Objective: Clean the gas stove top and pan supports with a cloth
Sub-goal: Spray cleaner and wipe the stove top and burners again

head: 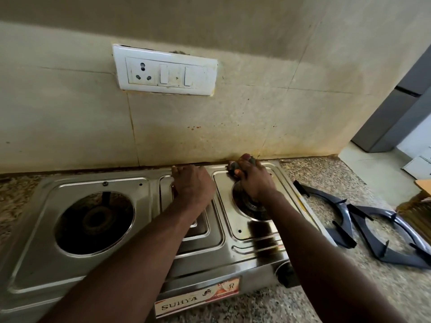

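Stove (37, 241) labelled SURYA; right hand (253, 180) grips cloth (233, 168); left hand (192, 184) rests flat on top.

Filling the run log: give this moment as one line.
right hand: grips cloth at stove rear | left hand: on stove | supports: off, on counter

Steel two-burner stove top (205, 257) sits against the far wall, both burner wells bare. Two dark pan supports (338, 236) (401, 258) are off, flat on the counter right of it, side by side. Dark cloth (235, 167) is bunched on the stove's far right edge, gripped by right hand (254, 183).
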